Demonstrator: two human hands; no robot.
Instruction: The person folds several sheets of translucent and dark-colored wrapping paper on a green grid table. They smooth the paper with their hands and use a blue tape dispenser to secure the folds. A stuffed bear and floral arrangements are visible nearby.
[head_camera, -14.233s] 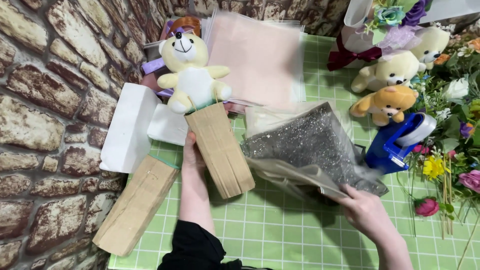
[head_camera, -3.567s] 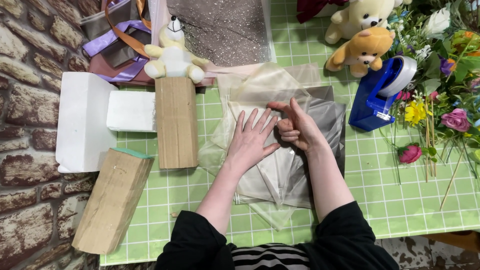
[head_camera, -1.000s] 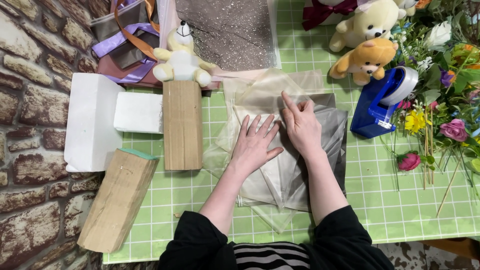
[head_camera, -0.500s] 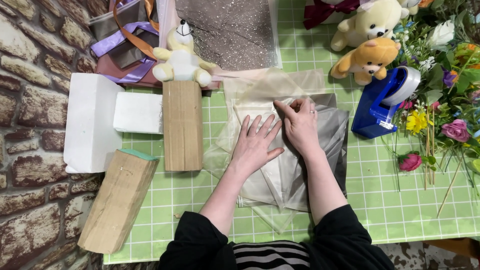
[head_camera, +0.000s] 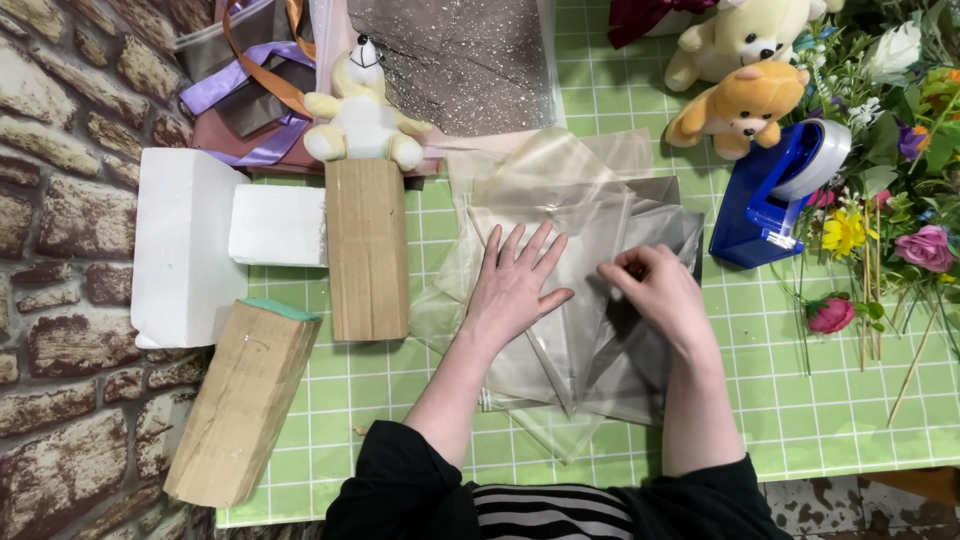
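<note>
Cellophane sheets (head_camera: 560, 290), clear and overlapping, lie mid-counter on the green checked cloth (head_camera: 790, 400), over a grey glittery sheet (head_camera: 655, 220) that shows at their right side. Left hand (head_camera: 515, 290): open, palm down, fingers spread flat on the stack, pinning it. Right hand (head_camera: 665, 295): fingers curled and pinched together at a sheet edge just right of the left hand; it appears to grip that edge, though the fingertips are partly hidden. Stack sits directly under both hands; its long axis runs roughly from the near edge toward the far edge, slightly skewed. Right hand is the one at the free edge, left is nearer the stack's centre. Left of the stack: upright brown paper-wrapped block (head_camera: 367, 250), touching nothing of the sheets. Blue tape dispenser (head_camera: 770, 200) stands toward the right edge, apart from the right hand.
</note>
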